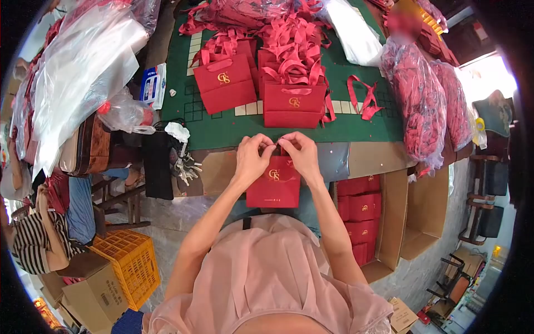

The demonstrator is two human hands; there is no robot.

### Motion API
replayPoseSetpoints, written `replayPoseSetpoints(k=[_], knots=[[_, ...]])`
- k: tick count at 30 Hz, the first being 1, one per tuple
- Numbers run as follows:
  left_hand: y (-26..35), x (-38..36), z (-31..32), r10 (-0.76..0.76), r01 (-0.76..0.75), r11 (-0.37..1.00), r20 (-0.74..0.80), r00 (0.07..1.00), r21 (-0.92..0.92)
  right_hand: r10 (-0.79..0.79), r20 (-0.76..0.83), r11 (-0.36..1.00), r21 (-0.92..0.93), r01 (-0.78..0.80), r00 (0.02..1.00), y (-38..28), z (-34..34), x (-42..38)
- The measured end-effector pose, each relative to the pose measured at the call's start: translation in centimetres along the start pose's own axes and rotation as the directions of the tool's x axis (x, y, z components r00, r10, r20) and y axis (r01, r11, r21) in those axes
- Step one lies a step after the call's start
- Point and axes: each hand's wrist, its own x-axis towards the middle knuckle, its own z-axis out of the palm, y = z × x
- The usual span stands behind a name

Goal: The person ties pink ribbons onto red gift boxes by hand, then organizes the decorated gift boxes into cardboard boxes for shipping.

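Left hand (251,157) and right hand (301,153) both pinch top edge of small red gift bag (275,183), held at near edge of worktop (356,125), over lap. Bag upright, mouth away from person, logo face up to camera; long axis runs near-to-far. Advise: keep pinch even both sides, top edge level, bag square.

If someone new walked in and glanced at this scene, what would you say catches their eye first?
Probably the red gift bag at the centre, its top pinched by the left hand and right hand. Just beyond it, finished red bags with ribbon handles stand in a heap on the green mat. To the right, a cardboard box holds more flat red bags, and a yellow crate sits on the floor at lower left.
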Motion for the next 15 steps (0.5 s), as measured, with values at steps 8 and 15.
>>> replayPoseSetpoints(k=[8, 15], knots=[[0.0, -0.3, 0.0, 0.045, -0.048, 0.998, 0.064, 0.997, 0.047, -0.074, 0.146, 0.995, 0.079, 0.063, 0.986, 0.1, 0.0, 0.1], [-0.9, -3.6, -2.7, -0.082, 0.082, 0.997, 0.030, 0.996, -0.007, 0.111, -0.174, 0.858, 0.513, -0.006, 0.979, 2.3, -2.0, -0.1]])
